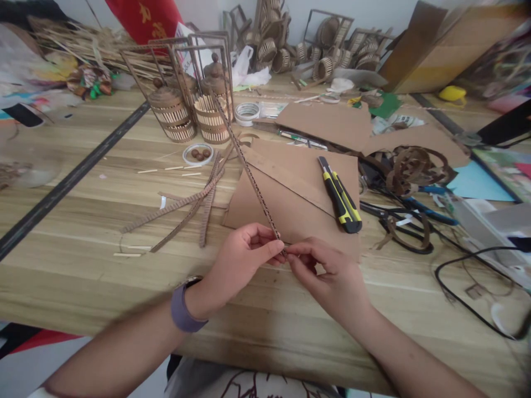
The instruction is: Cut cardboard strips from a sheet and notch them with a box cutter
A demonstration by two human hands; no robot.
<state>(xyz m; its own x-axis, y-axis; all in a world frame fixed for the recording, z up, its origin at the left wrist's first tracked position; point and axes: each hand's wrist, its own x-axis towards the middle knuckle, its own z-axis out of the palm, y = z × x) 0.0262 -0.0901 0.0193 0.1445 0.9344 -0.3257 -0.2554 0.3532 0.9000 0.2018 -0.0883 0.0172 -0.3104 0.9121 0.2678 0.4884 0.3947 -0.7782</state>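
Note:
A long, thin strip of corrugated cardboard (254,182) slants up and away from my hands, its wavy edge showing. My left hand (249,251) pinches it close to its near end, thumb on top. At that same end, the thumb and forefinger of my right hand (327,271) are pressed together; the very tip is hidden by the fingers. Beneath and beyond the hands lie flat cardboard sheets (290,202). A yellow-and-black utility knife (340,196) rests on them, blade end pointing away. Several loose cardboard strips (182,207) lie crossed to the left.
Basket-like lanterns (172,113) with tall frames stand at the back left. Near them are a tape roll (248,112) and a ring holding brown beads (198,155). Scissors (398,221), curled brown strips (418,168) and a black cable (440,276) crowd the right side.

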